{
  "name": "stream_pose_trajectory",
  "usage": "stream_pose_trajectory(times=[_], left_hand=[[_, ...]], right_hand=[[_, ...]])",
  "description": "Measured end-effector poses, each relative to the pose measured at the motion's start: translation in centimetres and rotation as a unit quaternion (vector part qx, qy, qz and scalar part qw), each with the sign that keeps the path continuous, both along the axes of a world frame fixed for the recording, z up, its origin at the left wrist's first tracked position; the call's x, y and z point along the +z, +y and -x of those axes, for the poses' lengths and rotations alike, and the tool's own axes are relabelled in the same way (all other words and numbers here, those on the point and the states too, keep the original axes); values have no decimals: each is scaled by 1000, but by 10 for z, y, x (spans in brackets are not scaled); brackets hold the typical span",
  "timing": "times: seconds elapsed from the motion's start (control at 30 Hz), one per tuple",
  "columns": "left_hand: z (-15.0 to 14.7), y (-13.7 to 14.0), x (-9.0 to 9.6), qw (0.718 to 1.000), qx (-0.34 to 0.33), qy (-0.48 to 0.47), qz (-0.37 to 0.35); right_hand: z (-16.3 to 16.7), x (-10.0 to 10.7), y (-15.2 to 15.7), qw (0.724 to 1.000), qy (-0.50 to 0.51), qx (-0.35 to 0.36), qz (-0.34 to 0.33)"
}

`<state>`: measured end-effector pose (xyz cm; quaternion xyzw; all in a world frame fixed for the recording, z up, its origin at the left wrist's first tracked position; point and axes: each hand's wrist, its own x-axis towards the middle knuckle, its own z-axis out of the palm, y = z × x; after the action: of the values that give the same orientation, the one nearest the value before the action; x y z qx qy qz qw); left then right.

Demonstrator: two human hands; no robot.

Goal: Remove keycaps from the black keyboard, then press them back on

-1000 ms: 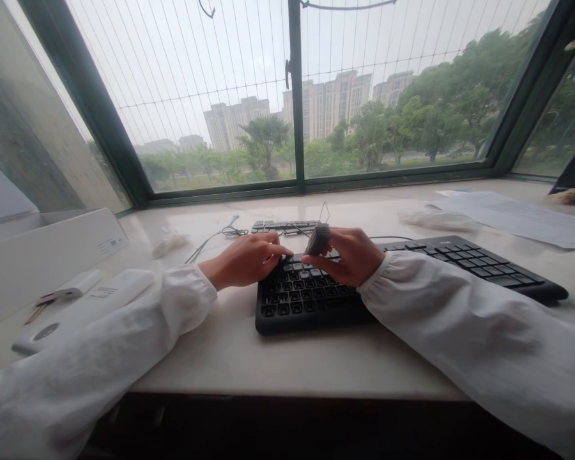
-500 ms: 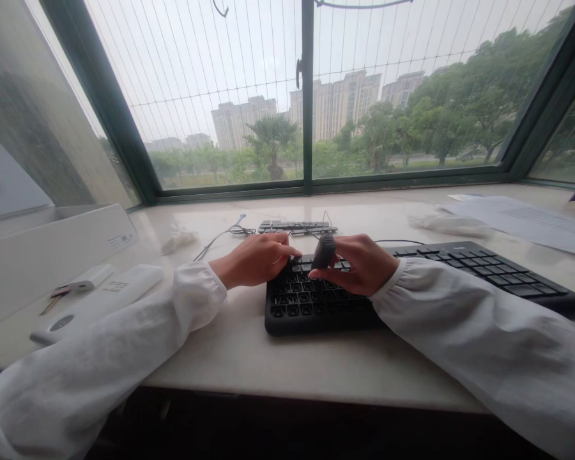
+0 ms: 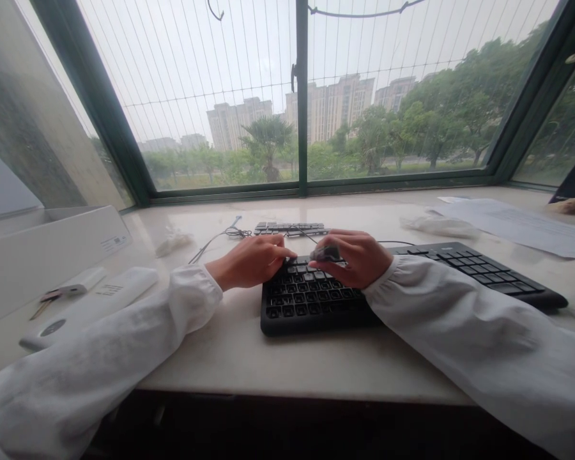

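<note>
A black keyboard (image 3: 316, 322) lies before me on the pale countertop, its left part showing bare key sockets, with keycaps on the right part. My left hand (image 3: 246, 260) is closed at the keyboard's upper left corner, its index finger and thumb touching that edge; the other fingers curl out of sight. Pinched in my right hand (image 3: 359, 255) is a small dark block-like object (image 3: 326, 253), held just over the upper key rows. Its exact kind is unclear. Behind the keyboard, loose keycaps (image 3: 290, 227) lie in rows.
A coiled cable (image 3: 234, 231) lies behind my left hand. At left are a white box (image 3: 52, 246), a flat white device (image 3: 96, 306) and keys (image 3: 45, 300). Clear plastic bags (image 3: 438, 225) and paper sheets (image 3: 508, 220) lie at right. A window (image 3: 301, 128) rises behind.
The small dark object in my right hand has tipped from upright to nearly level. My left hand stays at the keyboard's corner. The view has shifted slightly.
</note>
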<state>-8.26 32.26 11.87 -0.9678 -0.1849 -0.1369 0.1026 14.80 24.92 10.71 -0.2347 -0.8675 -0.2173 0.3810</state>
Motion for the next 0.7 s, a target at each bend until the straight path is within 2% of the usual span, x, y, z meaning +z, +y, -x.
stream_pose_trajectory(times=[0.1,0.23,0.47,0.7], left_hand=[[0,0,-1,1000,5,2,3],[0,1,-1,1000,-2,-4,2],[1,1,0,1000,-12,-1,0],[0,1,-1,1000,-2,-10,-1]], right_hand=[[2,1,-2,997,64,-4,41],[7,1,-6,995,44,13,91],[7,-2,-3,993,8,36,110],[7,-1,-3,990,46,14,133]])
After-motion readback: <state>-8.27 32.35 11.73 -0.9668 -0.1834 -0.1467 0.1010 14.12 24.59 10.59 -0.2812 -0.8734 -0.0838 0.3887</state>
